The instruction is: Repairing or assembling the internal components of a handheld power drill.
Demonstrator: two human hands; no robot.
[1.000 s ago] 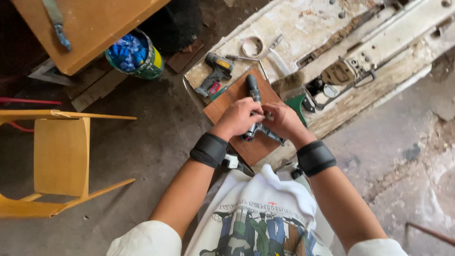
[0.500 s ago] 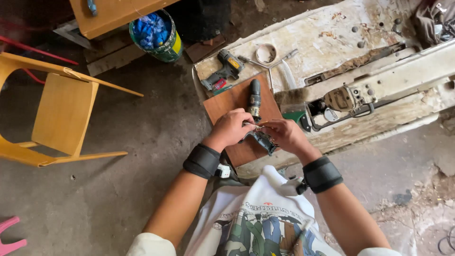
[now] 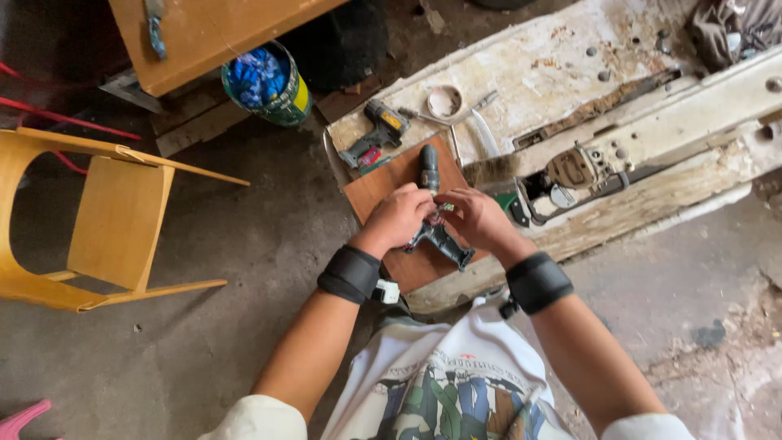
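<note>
two hands closed on a dark cordless drill [image 3: 434, 232] over a brown wooden board [image 3: 383, 183].

left hand [image 3: 399, 218] wrapped around the drill's upper body, right hand [image 3: 476, 218] pinching near its middle, fingers curled, small coloured part between them too tiny to make out. drill lying on the board at the near edge of the worn white desk [image 3: 554, 77], chuck pointing away. second drill, grey with yellow [image 3: 376, 130], just beyond. seemingly mid-fiddling with the drill's body; next move likely calls for a steady left grip and fine right fingertip work.
</note>
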